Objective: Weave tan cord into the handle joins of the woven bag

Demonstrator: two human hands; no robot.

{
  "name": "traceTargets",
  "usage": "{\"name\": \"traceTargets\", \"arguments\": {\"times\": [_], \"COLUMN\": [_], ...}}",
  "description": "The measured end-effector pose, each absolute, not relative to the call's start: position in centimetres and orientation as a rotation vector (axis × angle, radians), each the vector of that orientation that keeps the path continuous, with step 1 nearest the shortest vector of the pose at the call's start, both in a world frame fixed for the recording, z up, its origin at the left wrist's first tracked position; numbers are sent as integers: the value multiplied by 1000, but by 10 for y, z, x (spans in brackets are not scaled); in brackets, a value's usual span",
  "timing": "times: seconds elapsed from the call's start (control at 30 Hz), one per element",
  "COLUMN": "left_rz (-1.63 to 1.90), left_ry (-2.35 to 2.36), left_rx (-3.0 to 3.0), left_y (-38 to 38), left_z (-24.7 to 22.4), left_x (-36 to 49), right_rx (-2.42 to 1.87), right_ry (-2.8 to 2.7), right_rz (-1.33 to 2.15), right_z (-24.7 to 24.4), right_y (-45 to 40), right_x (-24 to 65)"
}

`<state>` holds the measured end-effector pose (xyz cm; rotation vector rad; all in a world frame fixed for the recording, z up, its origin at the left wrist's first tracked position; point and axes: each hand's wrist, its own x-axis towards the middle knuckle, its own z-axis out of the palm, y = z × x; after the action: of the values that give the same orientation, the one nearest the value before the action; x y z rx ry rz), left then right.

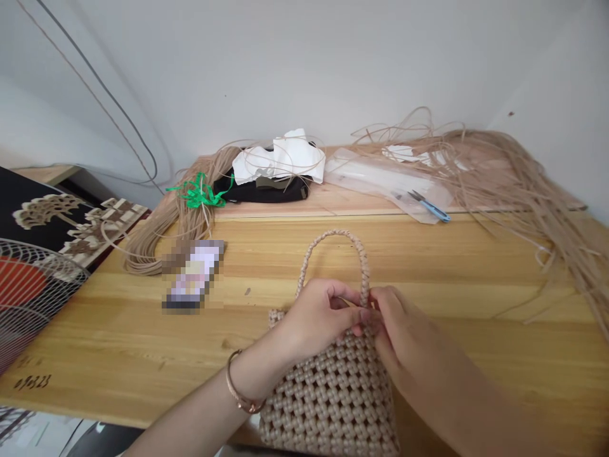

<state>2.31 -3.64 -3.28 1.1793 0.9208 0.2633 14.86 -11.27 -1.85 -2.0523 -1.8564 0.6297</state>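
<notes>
**Two hands pinch the base of a woven bag's handle**

Both hands meet at one spot: the right-hand foot of the handle (364, 270), where it joins the rim of the woven bag (333, 393). The left hand (316, 317) closes its fingertips on that joint from one side, and the right hand (397, 330) pinches it from the other, fingers nearly shut with only the cord between them. Gripping so close together probably keeps the knotted cord from slipping while it is worked. Whether a loose strand sits inside the pinch I cannot tell.

Below the grip the bag stands upright on the wooden table (476, 279), at its near edge, its single arched handle rising above the fingers. One bracelet (240, 393) circles the left wrist.

Farther out, beyond the grip and to its right, one small pair of blue-handled snips (431, 206) rests on a clear plastic sleeve (380, 178), within reach. Loose tan strands (533, 190) sprawl past them. Beyond and to the left lie one coiled bundle of cord (157, 235) tied with green ribbon (200, 193), and white tissue (280, 158) on a black pouch (266, 189). One fan (28, 285) stands far left.
</notes>
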Motion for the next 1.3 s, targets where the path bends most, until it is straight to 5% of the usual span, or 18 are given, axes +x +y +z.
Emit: {"name": "traceTargets", "arguments": {"times": [0.43, 1.3], "left_rz": [236, 71], "left_ry": [854, 783], "left_rx": [1970, 1531], "left_y": [-35, -29], "left_z": [-23, -50], "left_x": [8, 3], "right_rx": [-1872, -1576], "right_ry": [-1805, -1548], "right_rz": [739, 1253], "right_z": [-29, -58], "right_y": [-105, -119], "right_x": [164, 172]}}
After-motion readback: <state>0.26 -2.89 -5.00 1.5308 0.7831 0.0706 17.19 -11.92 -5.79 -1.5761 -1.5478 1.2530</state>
